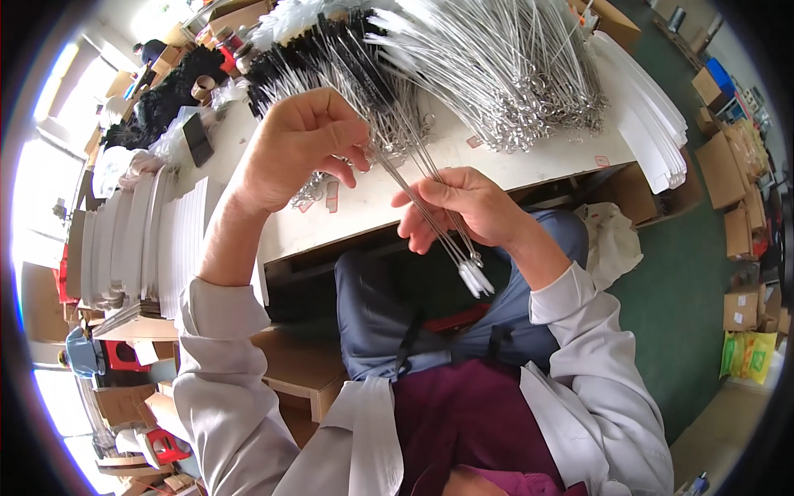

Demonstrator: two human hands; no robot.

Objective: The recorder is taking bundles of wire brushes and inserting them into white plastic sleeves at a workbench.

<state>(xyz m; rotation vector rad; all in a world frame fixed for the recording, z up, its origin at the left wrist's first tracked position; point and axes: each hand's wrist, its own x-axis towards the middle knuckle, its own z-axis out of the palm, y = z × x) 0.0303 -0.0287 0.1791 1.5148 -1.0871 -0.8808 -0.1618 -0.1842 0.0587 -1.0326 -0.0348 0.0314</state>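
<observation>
A small bundle of thin wire brushes (438, 223) slants across the front of the table, with shiny twisted stems and small white tips at the lower end. My right hand (475, 202) holds the stems in loosely curled fingers, the thumb on top. Farther up, my left hand (306, 149) has bent fingers, thumb and forefinger pinched at the upper stems; the exact contact is partly hidden. Black bristled brush heads (368, 78) lie just beyond the left fingers. Behind both hands rests a large heap of white brushes (513, 74) with looped wire ends.
The white table (306, 231) bears a dark phone (198, 139) and small red-marked slips (332, 198). Folded white card stacks stand at left (149, 240) and right (641, 107). Cardboard boxes (719, 174) line the right side. My knees (364, 322) are under the table edge.
</observation>
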